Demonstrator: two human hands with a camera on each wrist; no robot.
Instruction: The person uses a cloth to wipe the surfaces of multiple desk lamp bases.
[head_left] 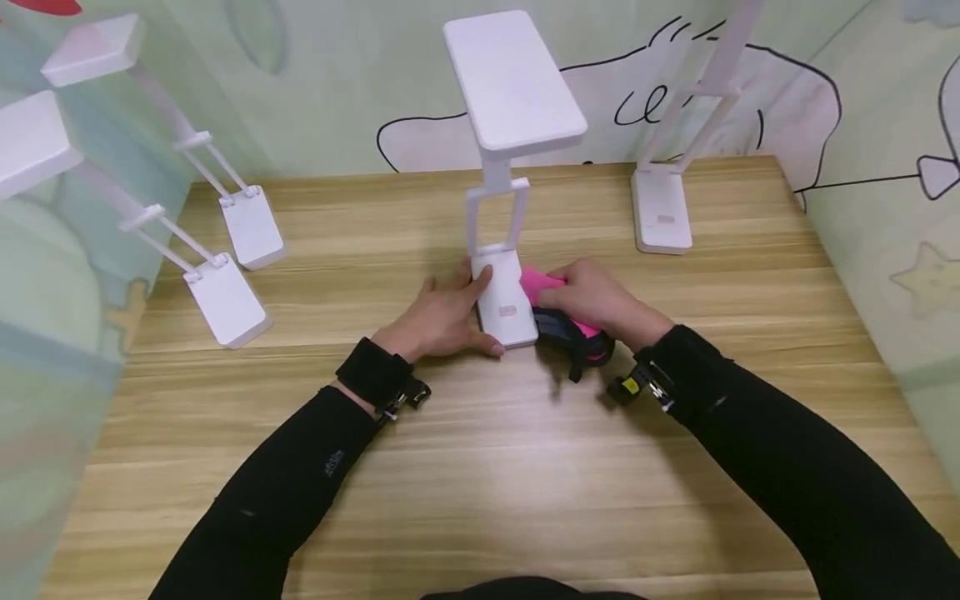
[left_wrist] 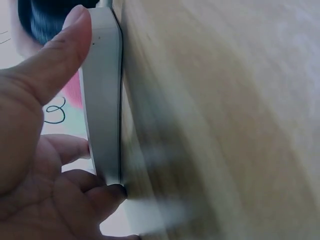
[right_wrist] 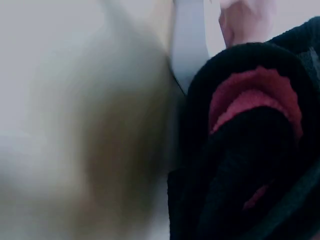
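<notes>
A white desk lamp (head_left: 507, 321) stands upright at the middle of the table, its rectangular head raised above the folding stem. My left hand (head_left: 438, 321) grips its base from the left, thumb by the front corner and fingers toward the back. In the left wrist view, thumb and fingers span the side of the base (left_wrist: 102, 95). My right hand (head_left: 592, 296) holds a folded pink-and-black cloth (head_left: 558, 325) against the base's right side. The right wrist view shows the cloth's fuzzy pink inner face (right_wrist: 255, 92) within its black edge; the right fingers are mostly hidden there.
Two similar white lamps stand at the left, one base (head_left: 228, 304) nearer than the other (head_left: 253, 227). Another lamp's base (head_left: 662, 212) is at the back right. Wood-grain table (head_left: 480, 483) meets printed wall panels (head_left: 322, 100) behind and at both sides.
</notes>
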